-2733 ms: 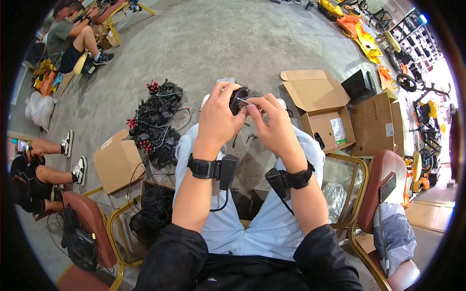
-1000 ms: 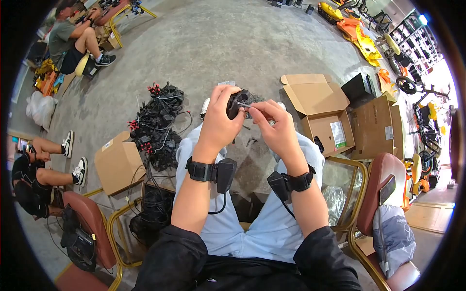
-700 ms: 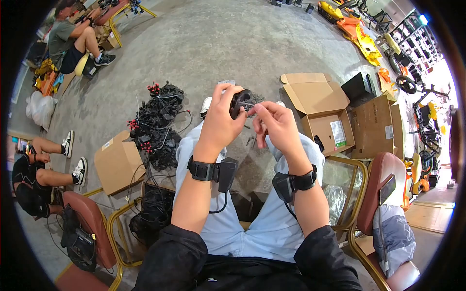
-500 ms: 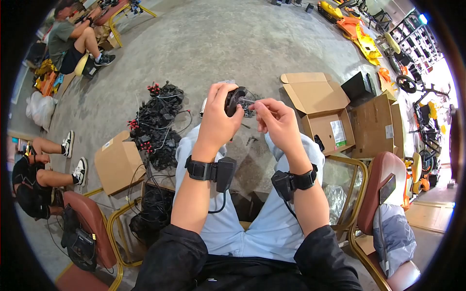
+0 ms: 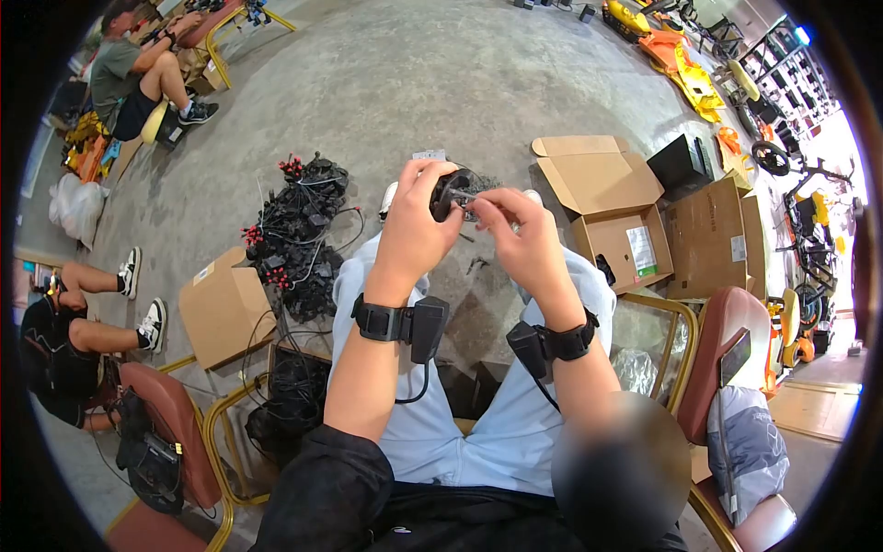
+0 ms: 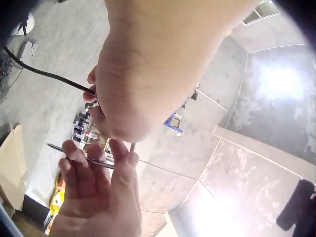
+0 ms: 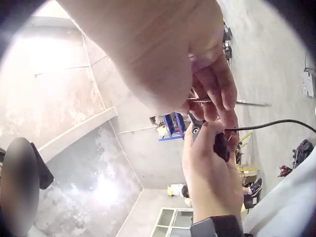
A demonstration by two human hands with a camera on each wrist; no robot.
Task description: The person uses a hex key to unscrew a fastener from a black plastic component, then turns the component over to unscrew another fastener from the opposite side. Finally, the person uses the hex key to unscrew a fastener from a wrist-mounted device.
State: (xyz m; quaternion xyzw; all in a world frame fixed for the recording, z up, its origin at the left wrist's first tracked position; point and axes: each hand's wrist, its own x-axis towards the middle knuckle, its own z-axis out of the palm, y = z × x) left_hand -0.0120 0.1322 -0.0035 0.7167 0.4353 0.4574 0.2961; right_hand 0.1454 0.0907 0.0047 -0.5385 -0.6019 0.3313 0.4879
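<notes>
The person's left hand is curled around a small, round-edged black plastic part, with the thumb on the near side and the fingers over the far side. The black part is up in the air, in front of the knees of the pale blue trousers. The right hand is just beside it, and its thumb and fingers pinch a thin, straight silver metal rod. In the head view the rod points at the black part, but I cannot tell if its end goes in. A thin black cable sticks out near the left hand's fingers. Each wrist has a wide black strap with a small black box on it. All this is above a grey concrete floor. On the floor to the left sits a big messy pile of black wires with red tips. A flat-looking brown cardboard box is near that pile. To the right is an open brown cardboard box with its lid up, and beside it stands a taller brown box. Far off to the left, a person in a grey-green shirt sits low.
</notes>
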